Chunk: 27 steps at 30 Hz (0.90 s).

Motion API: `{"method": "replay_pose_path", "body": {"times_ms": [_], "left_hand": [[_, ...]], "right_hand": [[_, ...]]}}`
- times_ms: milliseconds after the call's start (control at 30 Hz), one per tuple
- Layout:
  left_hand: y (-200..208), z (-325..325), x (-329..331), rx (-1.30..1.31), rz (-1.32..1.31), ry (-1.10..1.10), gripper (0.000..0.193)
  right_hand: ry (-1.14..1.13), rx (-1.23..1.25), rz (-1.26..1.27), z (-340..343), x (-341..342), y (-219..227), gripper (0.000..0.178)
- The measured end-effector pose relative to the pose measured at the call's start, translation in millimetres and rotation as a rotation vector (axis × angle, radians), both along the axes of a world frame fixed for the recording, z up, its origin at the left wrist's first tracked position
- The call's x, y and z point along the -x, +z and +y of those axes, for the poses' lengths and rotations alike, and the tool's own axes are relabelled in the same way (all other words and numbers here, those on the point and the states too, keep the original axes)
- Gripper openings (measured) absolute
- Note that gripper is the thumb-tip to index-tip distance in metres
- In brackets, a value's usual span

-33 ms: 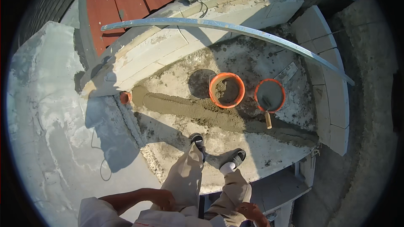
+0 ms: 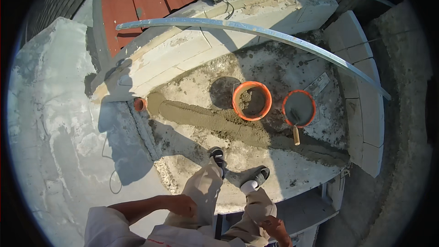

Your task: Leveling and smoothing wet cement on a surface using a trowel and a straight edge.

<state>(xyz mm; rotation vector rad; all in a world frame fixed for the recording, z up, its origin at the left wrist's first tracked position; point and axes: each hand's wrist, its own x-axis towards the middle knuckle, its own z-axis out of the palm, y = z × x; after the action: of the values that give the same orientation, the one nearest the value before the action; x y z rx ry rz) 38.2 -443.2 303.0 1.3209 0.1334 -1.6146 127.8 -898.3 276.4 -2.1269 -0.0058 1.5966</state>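
My left hand is at my left thigh and my right hand at my right, well apart, fingers seemingly curled; I cannot tell whether either closes on anything. In front of my sandals, a strip of mortar runs across the concrete floor, its left end just beside an orange pipe. Beyond it stand two orange buckets, the left one partly filled with mortar, the right one holding grey mix and a trowel, its wooden handle over the near rim.
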Motion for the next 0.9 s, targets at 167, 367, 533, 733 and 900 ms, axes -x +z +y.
{"method": "replay_pose_path", "body": {"times_ms": [167,367,533,733,900], "left_hand": [[-113,75,-225,-0.635,-1.113,0.418,0.053],[-158,165,-454,-1.427,-1.850,0.184,0.093],[-185,189,-500,-1.545,-1.800,0.044,0.080],[-202,188,-521,-1.381,-2.008,0.121,0.050],[-138,204,-467,-1.343,-2.226,-0.013,0.043]], "right_hand": [[0.134,-0.073,-0.660,48,-77,-132,0.051],[0.103,-0.056,-0.816,50,-109,-204,0.057],[-0.034,-0.081,-1.085,17,-114,-245,0.060],[-0.066,-0.079,-1.232,-3,-115,-261,0.050],[-0.129,-0.140,-1.148,23,-130,-235,0.055]]}}
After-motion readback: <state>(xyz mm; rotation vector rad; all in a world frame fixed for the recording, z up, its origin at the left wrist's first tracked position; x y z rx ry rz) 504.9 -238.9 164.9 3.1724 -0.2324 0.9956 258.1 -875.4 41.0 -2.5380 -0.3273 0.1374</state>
